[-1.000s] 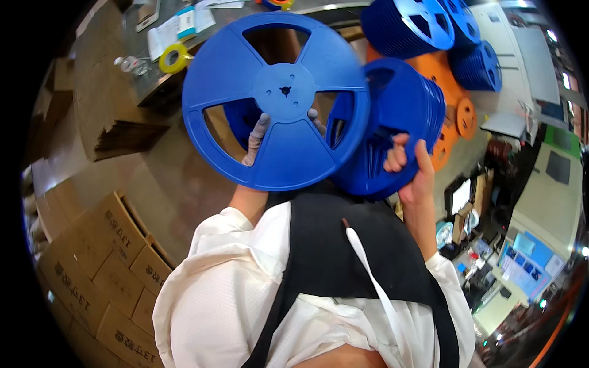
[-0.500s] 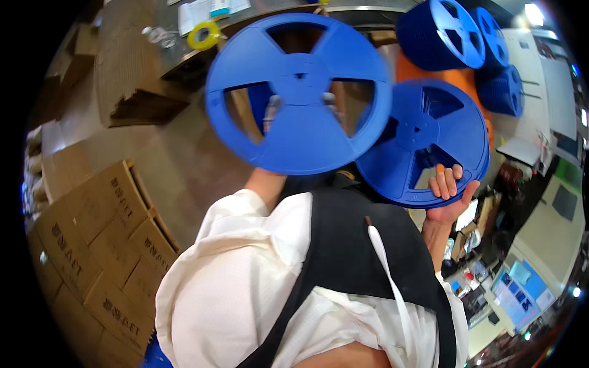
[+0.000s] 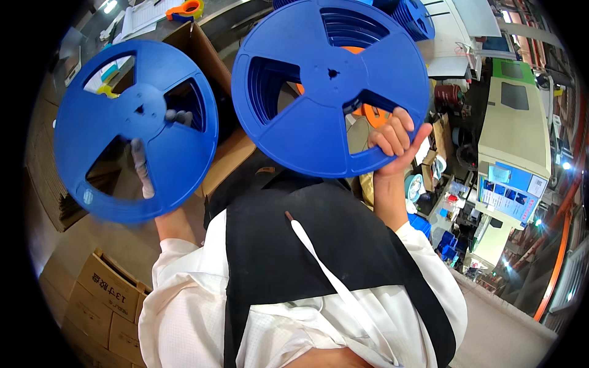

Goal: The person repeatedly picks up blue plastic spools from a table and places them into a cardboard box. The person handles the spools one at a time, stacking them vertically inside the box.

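Note:
My left hand [image 3: 141, 168] grips a blue plastic reel [image 3: 113, 165] at the left from behind. Its grey-covered fingers show through the reel's cutouts, while the palm is hidden. At the upper middle, my right hand [image 3: 396, 141] is closed round the lower right rim of a second blue reel [image 3: 319, 135], its fingers hooked through a cutout. Both reels face me, tilted and apart from each other. Through the second reel's cutouts several more blue rims show; I cannot tell which of them my right hand holds.
An open cardboard box [image 3: 230, 159] stands behind and between the reels. More blue reels [image 3: 414, 18] are at the top. An orange tape roll [image 3: 187, 9] lies on the far table. Stacked cartons [image 3: 101, 300] fill the lower left; a beige machine [image 3: 515, 129] stands at the right.
The left reel has moved left and away from the right one, which it overlapped. My right hand's reel has come up and left in view. The whole view has swung to the right.

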A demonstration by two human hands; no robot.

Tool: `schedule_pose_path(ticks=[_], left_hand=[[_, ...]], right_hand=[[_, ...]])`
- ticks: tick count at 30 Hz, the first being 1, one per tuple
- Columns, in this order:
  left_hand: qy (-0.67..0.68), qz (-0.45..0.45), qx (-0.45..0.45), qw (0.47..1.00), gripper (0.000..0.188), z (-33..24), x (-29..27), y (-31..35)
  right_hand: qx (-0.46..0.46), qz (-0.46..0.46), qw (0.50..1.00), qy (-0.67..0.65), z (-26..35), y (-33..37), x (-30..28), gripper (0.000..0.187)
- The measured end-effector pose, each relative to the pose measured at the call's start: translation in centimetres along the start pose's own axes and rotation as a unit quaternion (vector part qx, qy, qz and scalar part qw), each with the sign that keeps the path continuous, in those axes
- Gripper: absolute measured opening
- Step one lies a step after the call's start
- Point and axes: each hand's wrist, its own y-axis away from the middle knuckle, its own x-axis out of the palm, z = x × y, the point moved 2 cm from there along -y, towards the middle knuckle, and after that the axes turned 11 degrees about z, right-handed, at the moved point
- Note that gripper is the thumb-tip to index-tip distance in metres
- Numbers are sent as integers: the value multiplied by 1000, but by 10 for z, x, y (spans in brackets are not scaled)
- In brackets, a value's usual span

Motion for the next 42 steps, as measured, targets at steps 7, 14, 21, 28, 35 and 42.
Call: schedule_pose_path(ticks=[7,14,21,28,35,42], left_hand=[[-306,50,-52,949,73,56,90,-16],[-79,86,-231,966,100,115,118,-15],[54,107,-145,982,75,55,110,11],[382,237,-69,890,77,47,87,21],[393,278,-35,876,75,52,83,18],[258,90,-1,962,75,30,12,14]], right_hand=[[73,-38,994,75,-31,-21,14,43],[252,-117,896,346,-126,-32,45,46],[226,-280,862,356,-78,-23,27,40],[113,-363,863,333,-58,-3,1,36],[50,-346,870,349,-43,13,3,41],[28,-134,959,247,-5,39,-7,46]])
